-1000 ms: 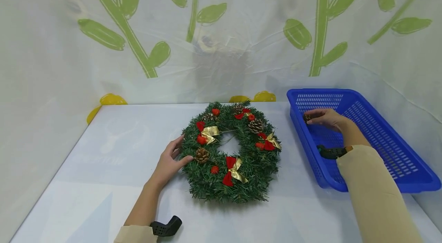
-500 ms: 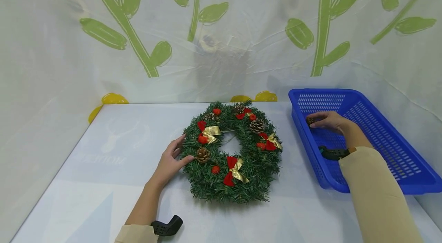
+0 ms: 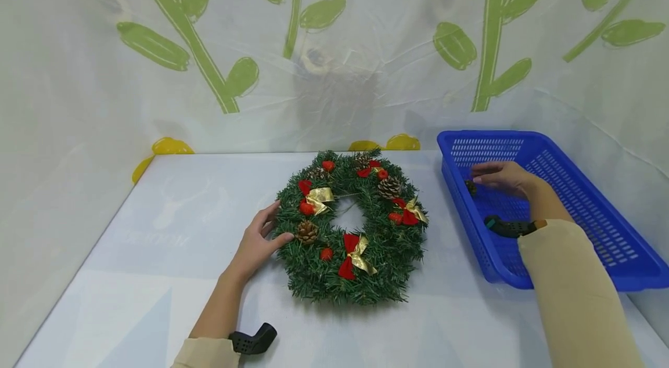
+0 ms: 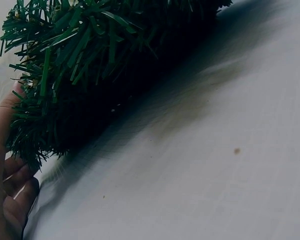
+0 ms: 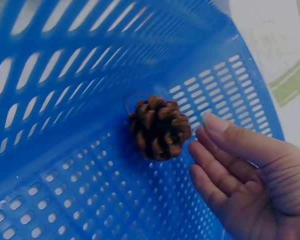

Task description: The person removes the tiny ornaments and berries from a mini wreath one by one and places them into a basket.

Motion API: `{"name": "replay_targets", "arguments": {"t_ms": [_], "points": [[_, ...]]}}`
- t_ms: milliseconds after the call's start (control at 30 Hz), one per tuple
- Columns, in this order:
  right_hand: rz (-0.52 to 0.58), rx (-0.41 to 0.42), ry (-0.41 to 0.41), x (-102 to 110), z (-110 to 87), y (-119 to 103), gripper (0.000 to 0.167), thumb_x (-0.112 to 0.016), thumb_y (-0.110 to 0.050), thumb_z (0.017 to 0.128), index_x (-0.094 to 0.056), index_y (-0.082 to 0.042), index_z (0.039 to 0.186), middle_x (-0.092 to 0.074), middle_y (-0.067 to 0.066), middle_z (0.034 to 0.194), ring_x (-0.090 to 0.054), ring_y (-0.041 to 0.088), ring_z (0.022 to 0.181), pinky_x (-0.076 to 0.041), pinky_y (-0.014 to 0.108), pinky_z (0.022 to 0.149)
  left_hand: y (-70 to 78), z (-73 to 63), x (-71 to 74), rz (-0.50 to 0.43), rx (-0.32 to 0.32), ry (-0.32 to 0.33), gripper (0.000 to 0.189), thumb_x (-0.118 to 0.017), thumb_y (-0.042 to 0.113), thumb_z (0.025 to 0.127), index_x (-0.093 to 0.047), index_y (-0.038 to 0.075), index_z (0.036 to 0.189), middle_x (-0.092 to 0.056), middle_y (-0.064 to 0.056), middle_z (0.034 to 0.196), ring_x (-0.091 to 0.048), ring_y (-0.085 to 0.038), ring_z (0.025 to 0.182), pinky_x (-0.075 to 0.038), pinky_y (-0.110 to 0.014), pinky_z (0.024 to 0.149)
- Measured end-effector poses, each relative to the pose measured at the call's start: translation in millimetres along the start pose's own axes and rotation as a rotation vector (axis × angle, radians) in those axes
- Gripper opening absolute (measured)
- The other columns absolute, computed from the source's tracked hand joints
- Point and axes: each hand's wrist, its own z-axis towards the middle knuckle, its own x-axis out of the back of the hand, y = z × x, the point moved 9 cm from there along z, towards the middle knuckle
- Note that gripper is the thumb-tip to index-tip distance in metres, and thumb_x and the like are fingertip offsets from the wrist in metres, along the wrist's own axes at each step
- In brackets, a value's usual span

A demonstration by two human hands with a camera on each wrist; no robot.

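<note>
A round green wreath (image 3: 387, 263) with pine cones, red berries and red-and-gold bows lies on the white table. My left hand (image 3: 255, 244) holds its left edge, thumb over the top and fingers at the outer side. Seen from the left wrist, fingers (image 4: 21, 187) bend at the underside of the green needles. My right hand (image 3: 504, 177) is inside the blue basket (image 3: 475, 240), with fingers extended and apart from a loose brown pine cone (image 5: 160, 129). That pine cone rests in the basket against its side wall, a thin wire loop sticking out from it.
The basket, with perforated walls, stands at the table's right side. Behind the table hangs a white curtain (image 3: 366, 83) printed with green stems and yellow flowers. A black wrist device (image 3: 253, 340) sits on the left forearm.
The right hand has let go of the pine cone, leaving it in the basket, and has drawn slightly away to the right. The left hand stays at the wreath.
</note>
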Motion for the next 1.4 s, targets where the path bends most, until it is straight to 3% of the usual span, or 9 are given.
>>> {"name": "replay_targets", "arguments": {"t_ms": [167,267,567,700,800,867,1400], "points": [[0.007,0.025,-0.010,3,-2.2,-10,0.072,-0.065,-0.021,0.091,-0.027,0.009,0.145,-0.058,-0.022,0.107,-0.055,-0.012,0.096,-0.040,0.033,0.108,-22.9,7.9,0.2,0.022,-0.012,0.005,0.075,-0.070,0.015,0.087,-0.028,0.011,0.149,-0.031,-0.016,0.148,-0.030,-0.037,0.136,-0.029,-0.052,0.112],[0.016,0.034,-0.016,2,-3.7,-17,0.070,-0.064,-0.020,0.091,-0.028,0.009,0.144,-0.059,-0.023,0.106,-0.056,-0.011,0.098,-0.034,0.038,0.111,-26.7,9.3,0.1,0.016,-0.013,0.005,0.076,-0.070,0.016,0.086,-0.028,0.012,0.149,-0.031,-0.016,0.148,-0.030,-0.037,0.137,-0.029,-0.052,0.112],[0.031,0.039,-0.032,4,-9.9,-27,0.066,-0.063,-0.017,0.092,-0.030,0.007,0.144,-0.061,-0.020,0.111,-0.057,-0.006,0.103,-0.021,0.051,0.114,7.0,-1.4,0.3,-0.001,0.003,-0.002,0.073,-0.069,0.013,0.087,-0.030,0.006,0.148,-0.032,-0.019,0.147,-0.030,-0.038,0.136,-0.028,-0.052,0.113],[0.058,0.063,-0.043,8,-15.1,-34,0.055,-0.062,-0.015,0.092,-0.041,0.000,0.141,-0.062,-0.019,0.110,-0.058,-0.004,0.104,-0.033,0.039,0.112,10.3,-2.5,0.6,0.012,0.008,-0.004,0.073,-0.069,0.014,0.087,-0.030,0.005,0.148,-0.032,-0.020,0.146,-0.031,-0.039,0.135,-0.028,-0.051,0.113],[0.101,0.095,-0.053,10,-18.6,-40,0.044,-0.061,-0.009,0.093,-0.051,-0.005,0.135,-0.063,-0.017,0.110,-0.059,-0.001,0.105,-0.045,0.021,0.099,10.5,-2.6,0.9,0.018,0.015,-0.004,0.072,-0.069,0.014,0.087,-0.030,0.005,0.148,-0.032,-0.020,0.146,-0.031,-0.039,0.135,-0.028,-0.051,0.113],[0.124,0.109,-0.054,10,-20.8,-43,0.040,-0.060,-0.006,0.092,-0.055,-0.006,0.131,-0.065,-0.014,0.110,-0.060,0.001,0.106,-0.048,0.013,0.089,10.3,-2.6,0.7,0.017,0.015,-0.005,0.072,-0.069,0.014,0.087,-0.030,0.005,0.148,-0.033,-0.020,0.146,-0.031,-0.039,0.135,-0.028,-0.052,0.113],[0.042,0.160,-0.034,8,-33.0,-67,0.040,-0.062,-0.009,0.091,-0.055,-0.002,0.131,-0.065,-0.009,0.114,-0.060,0.004,0.107,-0.048,0.013,0.089,8.8,-2.3,1.1,0.014,0.014,-0.008,0.073,-0.069,0.013,0.087,-0.029,0.003,0.147,-0.031,-0.022,0.147,-0.030,-0.040,0.135,-0.028,-0.052,0.113]]}}
